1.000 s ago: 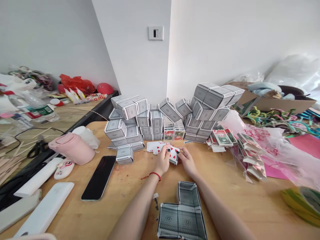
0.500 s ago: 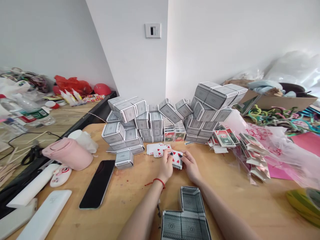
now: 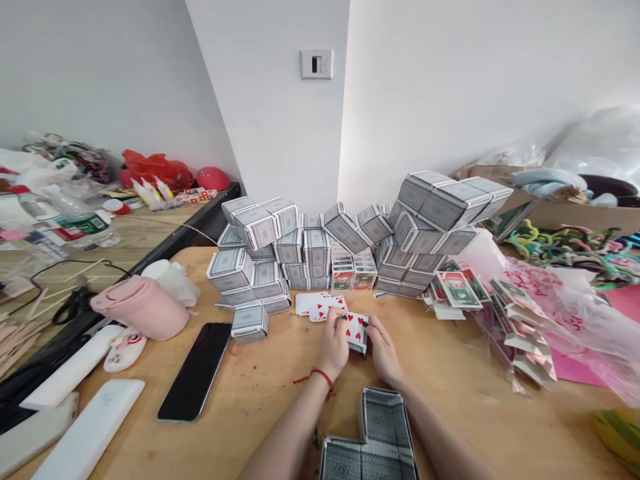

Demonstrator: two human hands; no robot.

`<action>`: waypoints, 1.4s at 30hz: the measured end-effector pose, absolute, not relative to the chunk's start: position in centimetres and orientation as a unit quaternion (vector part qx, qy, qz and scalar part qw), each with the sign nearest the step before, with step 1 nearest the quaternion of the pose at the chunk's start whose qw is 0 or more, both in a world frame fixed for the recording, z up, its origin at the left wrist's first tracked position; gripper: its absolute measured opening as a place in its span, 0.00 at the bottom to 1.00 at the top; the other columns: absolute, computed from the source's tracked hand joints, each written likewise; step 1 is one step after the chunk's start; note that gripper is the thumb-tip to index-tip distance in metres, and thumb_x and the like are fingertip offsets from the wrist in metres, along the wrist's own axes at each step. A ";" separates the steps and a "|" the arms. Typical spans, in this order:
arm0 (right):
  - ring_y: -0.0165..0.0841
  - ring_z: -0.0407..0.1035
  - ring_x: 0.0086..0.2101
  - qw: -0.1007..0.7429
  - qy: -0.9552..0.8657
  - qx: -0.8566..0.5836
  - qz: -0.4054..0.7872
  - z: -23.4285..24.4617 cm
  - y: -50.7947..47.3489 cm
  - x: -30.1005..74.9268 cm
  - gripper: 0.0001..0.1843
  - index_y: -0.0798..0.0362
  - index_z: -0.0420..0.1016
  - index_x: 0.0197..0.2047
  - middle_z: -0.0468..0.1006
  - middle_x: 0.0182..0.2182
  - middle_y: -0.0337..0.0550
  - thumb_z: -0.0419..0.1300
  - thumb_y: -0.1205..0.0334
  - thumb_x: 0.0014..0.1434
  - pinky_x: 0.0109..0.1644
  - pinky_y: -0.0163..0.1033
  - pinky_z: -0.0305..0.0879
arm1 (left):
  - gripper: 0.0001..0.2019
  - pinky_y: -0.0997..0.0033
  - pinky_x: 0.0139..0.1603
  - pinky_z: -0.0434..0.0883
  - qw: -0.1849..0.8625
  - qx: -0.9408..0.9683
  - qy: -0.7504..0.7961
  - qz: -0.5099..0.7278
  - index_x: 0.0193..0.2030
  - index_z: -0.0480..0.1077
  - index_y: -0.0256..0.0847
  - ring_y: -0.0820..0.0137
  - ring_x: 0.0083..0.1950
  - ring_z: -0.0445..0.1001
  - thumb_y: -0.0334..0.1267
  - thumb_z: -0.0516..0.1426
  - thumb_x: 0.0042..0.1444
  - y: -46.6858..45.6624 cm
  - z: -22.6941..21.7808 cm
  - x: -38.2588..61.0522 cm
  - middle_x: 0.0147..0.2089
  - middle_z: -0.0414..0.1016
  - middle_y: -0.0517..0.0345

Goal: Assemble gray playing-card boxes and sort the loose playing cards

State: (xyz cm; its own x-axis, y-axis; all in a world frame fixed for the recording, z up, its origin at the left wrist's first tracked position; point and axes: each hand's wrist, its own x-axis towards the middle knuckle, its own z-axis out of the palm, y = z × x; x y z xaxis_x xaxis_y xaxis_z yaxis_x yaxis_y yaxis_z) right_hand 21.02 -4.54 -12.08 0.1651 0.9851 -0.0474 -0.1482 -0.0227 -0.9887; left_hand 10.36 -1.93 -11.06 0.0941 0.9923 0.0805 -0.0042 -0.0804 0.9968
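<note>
My left hand (image 3: 333,345) and my right hand (image 3: 383,344) meet over the wooden table (image 3: 260,400) and both pinch a small stack of playing cards (image 3: 356,330) with red hearts on top. Just beyond it more cards (image 3: 314,304) lie spread face up. A red string is tied round my left wrist. In front of my arms sits an open structure of patterned card boxes (image 3: 373,437). A single patterned cube (image 3: 249,323) stands left of the hands.
A heap of patterned card cubes (image 3: 350,243) lines the wall. A black phone (image 3: 196,371), a pink case (image 3: 143,307) and white flat items (image 3: 85,433) lie on the left. Folded card pieces (image 3: 515,320), plastic bags and a cardboard box (image 3: 545,207) crowd the right.
Both hands, still on the card stack, have drawn a little nearer to me; the view has shifted slightly.
</note>
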 end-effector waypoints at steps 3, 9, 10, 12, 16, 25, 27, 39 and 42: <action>0.30 0.58 0.21 0.554 -0.421 -0.516 0.499 -11.9 -4.5 21.0 0.10 0.48 0.67 0.35 0.66 0.22 0.35 0.50 0.58 0.51 0.21 0.33 0.56 | 0.05 0.76 0.28 0.61 0.499 0.531 0.460 0.507 0.32 0.59 0.40 0.74 0.28 0.61 0.31 0.44 0.51 -1.8 -11.2 10.5 0.27 0.63 0.61; 0.27 0.55 0.17 0.561 -0.400 -0.513 0.512 -12.0 -4.4 21.0 0.12 0.49 0.69 0.38 0.64 0.20 0.36 0.50 0.60 0.51 0.16 0.31 0.53 | 0.06 0.76 0.28 0.62 0.516 0.516 0.456 0.510 0.33 0.61 0.41 0.74 0.28 0.61 0.31 0.45 0.50 -1.8 -11.1 10.7 0.28 0.63 0.62; 0.28 0.55 0.18 0.567 -0.392 -0.508 0.517 -12.0 -4.4 21.0 0.12 0.49 0.69 0.38 0.65 0.20 0.36 0.50 0.60 0.50 0.16 0.31 0.53 | 0.06 0.76 0.28 0.62 0.516 0.516 0.454 0.511 0.33 0.61 0.41 0.74 0.28 0.61 0.31 0.46 0.50 -1.8 -11.1 10.7 0.28 0.63 0.62; 0.28 0.58 0.19 0.582 -0.371 -0.494 0.528 -12.0 -4.3 20.8 0.12 0.49 0.70 0.38 0.67 0.23 0.38 0.51 0.61 0.50 0.17 0.31 0.54 | 0.06 0.76 0.28 0.62 0.512 0.515 0.452 0.518 0.33 0.61 0.41 0.75 0.27 0.61 0.31 0.46 0.50 -1.9 -11.0 10.7 0.28 0.63 0.62; 0.28 0.58 0.18 0.590 -0.317 -0.463 0.581 -11.8 -4.3 20.3 0.13 0.49 0.71 0.38 0.68 0.22 0.38 0.52 0.61 0.49 0.16 0.32 0.55 | 0.05 0.78 0.26 0.61 0.497 0.494 0.458 0.547 0.29 0.61 0.40 0.76 0.26 0.61 0.31 0.46 0.48 -1.8 -10.9 10.6 0.26 0.63 0.62; 0.29 0.61 0.13 0.572 -0.331 -0.457 0.596 -11.5 -4.5 20.0 0.18 0.53 0.70 0.43 0.71 0.17 0.36 0.52 0.59 0.48 0.16 0.34 0.57 | 0.06 0.78 0.11 0.54 0.627 0.427 0.405 0.511 0.35 0.57 0.42 0.77 0.12 0.56 0.40 0.47 0.50 -2.8 -10.5 10.5 0.17 0.57 0.69; 0.30 0.62 0.14 0.571 -0.346 -0.456 0.589 -11.6 -4.5 20.1 0.18 0.53 0.70 0.44 0.71 0.17 0.36 0.52 0.59 0.49 0.17 0.35 0.58 | 0.07 0.79 0.12 0.54 0.605 0.428 0.430 0.516 0.34 0.58 0.41 0.78 0.12 0.56 0.41 0.49 0.50 -2.7 -10.6 10.5 0.18 0.58 0.69; 0.31 0.69 0.24 0.498 -0.290 -0.376 0.725 -10.7 -3.8 21.2 0.14 0.57 0.71 0.32 0.75 0.24 0.43 0.61 0.55 0.47 0.28 0.36 0.65 | 0.05 0.77 0.27 0.59 0.405 0.617 0.448 0.504 0.29 0.62 0.38 0.76 0.25 0.59 0.37 0.51 0.50 -2.3 -10.8 8.6 0.24 0.61 0.63; 0.31 0.70 0.25 0.440 -0.291 -0.339 0.779 -10.7 -3.7 22.2 0.14 0.59 0.71 0.31 0.75 0.24 0.45 0.63 0.57 0.45 0.32 0.37 0.66 | 0.05 0.77 0.28 0.59 0.404 0.631 0.440 0.495 0.32 0.64 0.38 0.76 0.25 0.60 0.37 0.52 0.50 -2.4 -10.7 8.4 0.23 0.61 0.64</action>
State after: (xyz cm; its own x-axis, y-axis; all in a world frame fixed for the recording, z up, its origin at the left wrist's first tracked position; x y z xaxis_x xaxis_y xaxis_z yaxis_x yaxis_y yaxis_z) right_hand 22.21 -3.73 -10.70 -0.3835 0.8829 -0.2710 -0.4882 -0.4429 -0.7520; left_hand 8.38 -2.38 -10.67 0.1218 0.9554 0.2690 0.1544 -0.2860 0.9457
